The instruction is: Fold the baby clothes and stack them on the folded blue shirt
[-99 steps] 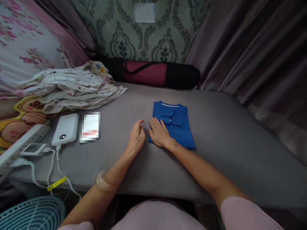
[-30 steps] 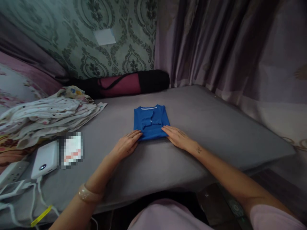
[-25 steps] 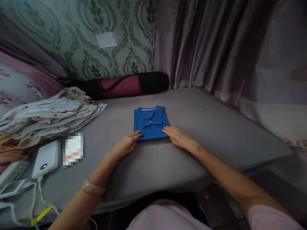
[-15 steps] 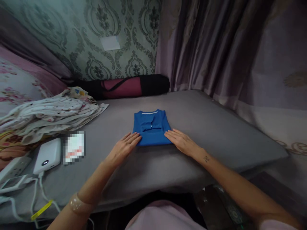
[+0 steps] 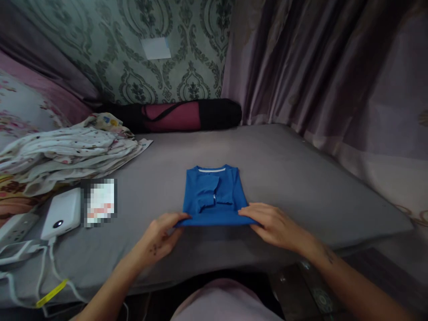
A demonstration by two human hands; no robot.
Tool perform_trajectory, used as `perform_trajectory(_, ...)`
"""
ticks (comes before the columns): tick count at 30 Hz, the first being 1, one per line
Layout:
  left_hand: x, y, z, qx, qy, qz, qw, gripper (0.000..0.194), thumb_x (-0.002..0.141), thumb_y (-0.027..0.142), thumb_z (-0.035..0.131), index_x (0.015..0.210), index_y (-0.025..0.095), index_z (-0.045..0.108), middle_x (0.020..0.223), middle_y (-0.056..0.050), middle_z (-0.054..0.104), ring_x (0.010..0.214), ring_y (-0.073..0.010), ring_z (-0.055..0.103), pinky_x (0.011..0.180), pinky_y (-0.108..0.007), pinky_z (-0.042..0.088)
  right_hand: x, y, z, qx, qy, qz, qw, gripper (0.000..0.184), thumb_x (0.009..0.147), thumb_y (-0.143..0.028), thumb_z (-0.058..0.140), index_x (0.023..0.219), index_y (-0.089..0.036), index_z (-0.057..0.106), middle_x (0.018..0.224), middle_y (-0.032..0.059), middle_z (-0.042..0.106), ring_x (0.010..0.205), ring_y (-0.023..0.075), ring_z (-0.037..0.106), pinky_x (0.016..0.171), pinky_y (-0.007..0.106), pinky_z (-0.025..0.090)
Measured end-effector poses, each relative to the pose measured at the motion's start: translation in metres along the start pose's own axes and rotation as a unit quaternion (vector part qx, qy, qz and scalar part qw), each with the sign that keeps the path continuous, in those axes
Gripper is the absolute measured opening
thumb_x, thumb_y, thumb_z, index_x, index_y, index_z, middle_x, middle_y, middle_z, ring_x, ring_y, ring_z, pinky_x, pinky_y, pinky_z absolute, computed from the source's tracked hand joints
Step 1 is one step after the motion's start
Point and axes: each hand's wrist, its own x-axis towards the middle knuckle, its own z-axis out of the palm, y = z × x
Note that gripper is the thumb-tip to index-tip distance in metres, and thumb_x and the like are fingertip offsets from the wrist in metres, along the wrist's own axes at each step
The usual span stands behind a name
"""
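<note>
A blue shirt (image 5: 207, 189) lies folded on the grey bedsheet, with its white-trimmed neckline at the far end and the sleeves folded in across its middle. At the near left corner, my left hand (image 5: 165, 234) pinches the folded edge between thumb and fingers. My right hand (image 5: 274, 223) grips the near right corner the same way, thumb below and fingers on top. Between the two hands the near edge is stretched straight and looks slightly raised off the sheet.
A white power bank (image 5: 62, 211) with a cable, a power strip (image 5: 18, 229) and a blurred-out card (image 5: 100, 203) lie on the left. Behind them is a heap of patterned cloth (image 5: 76, 149). A black and maroon rolled bag (image 5: 174, 116) rests along the wall.
Both hands have gone from lying flat on the shirt to pinching its near corners. Shirt and hands now appear lower and larger in view, and the camera has shifted slightly.
</note>
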Motion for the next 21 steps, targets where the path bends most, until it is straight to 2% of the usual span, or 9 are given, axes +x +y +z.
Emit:
perform_trajectory(2,0.015,-0.003,0.004,-0.075,0.064,-0.094,0.991,0.02,0.086,0.034,0.054,0.097,0.022,0.066,0.082,-0.002,0.07,0.073,-0.0162,0.065,0.057,-0.022,0.051,0.017,0.009,0.001,0.059,0.038,0.074,0.995,0.03,0.085,-0.019,0.051,0.109,-0.025,0.068,0.103,0.0025,0.073,0.094,0.0194,0.067,0.087,0.034,0.053)
perform_trajectory(5,0.048,-0.009,0.01,-0.148,0.139,-0.159,0.966,0.024,0.084,0.041,0.056,0.081,0.018,0.061,0.067,0.001,0.06,0.063,-0.0124,0.057,0.053,-0.02,0.044,0.049,0.029,0.006,0.137,0.108,0.191,0.966,0.022,0.085,-0.031,0.055,0.098,-0.021,0.069,0.081,0.0017,0.072,0.073,0.0178,0.066,0.067,0.028,0.053)
perform_trajectory(8,0.087,-0.021,0.015,-0.13,0.17,-0.187,0.959,0.026,0.086,0.04,0.051,0.071,0.018,0.052,0.057,0.005,0.044,0.053,-0.01,0.045,0.048,-0.021,0.033,0.083,0.051,0.016,0.191,0.167,0.241,0.937,0.026,0.084,-0.036,0.052,0.093,-0.017,0.067,0.078,0.0034,0.07,0.071,0.0183,0.065,0.062,0.027,0.05)
perform_trajectory(10,0.11,-0.032,0.019,-0.081,0.177,-0.203,0.96,0.025,0.088,0.035,0.047,0.069,0.019,0.049,0.057,0.005,0.041,0.053,-0.0107,0.043,0.049,-0.022,0.031,0.103,0.064,0.023,0.177,0.185,0.268,0.929,0.027,0.086,-0.036,0.048,0.091,-0.017,0.066,0.078,0.0043,0.07,0.073,0.0191,0.064,0.064,0.028,0.05)
perform_trajectory(13,0.135,-0.048,0.029,0.006,0.17,-0.228,0.959,0.022,0.09,0.031,0.043,0.072,0.02,0.05,0.061,0.002,0.049,0.059,-0.0139,0.049,0.056,-0.025,0.035,0.127,0.076,0.03,0.081,0.172,0.341,0.921,0.028,0.088,-0.034,0.044,0.087,-0.017,0.065,0.076,0.0068,0.069,0.074,0.021,0.064,0.068,0.03,0.049)
perform_trajectory(15,0.145,-0.056,0.036,0.044,0.158,-0.238,0.957,0.022,0.092,0.031,0.04,0.08,0.02,0.054,0.067,-0.002,0.057,0.066,-0.0174,0.056,0.061,-0.027,0.039,0.136,0.079,0.033,0.018,0.15,0.377,0.914,0.03,0.091,-0.032,0.04,0.089,-0.016,0.065,0.082,0.0103,0.069,0.079,0.0229,0.065,0.071,0.031,0.048)
perform_trajectory(18,0.152,-0.065,0.045,0.077,0.132,-0.251,0.956,0.025,0.095,0.032,0.036,0.093,0.02,0.058,0.077,-0.007,0.065,0.075,-0.0222,0.063,0.066,-0.03,0.043,0.142,0.08,0.036,-0.037,0.114,0.387,0.914,0.036,0.096,-0.031,0.032,0.101,-0.015,0.064,0.096,0.015,0.069,0.092,0.0254,0.065,0.079,0.033,0.047)
perform_trajectory(21,0.153,-0.068,0.05,0.115,0.119,-0.265,0.95,0.029,0.096,0.034,0.034,0.101,0.019,0.058,0.086,-0.012,0.069,0.082,-0.0263,0.066,0.068,-0.033,0.046,0.142,0.082,0.041,-0.076,0.09,0.398,0.91,0.04,0.098,-0.034,0.029,0.107,-0.015,0.063,0.099,0.017,0.069,0.097,0.0275,0.065,0.083,0.037,0.047)
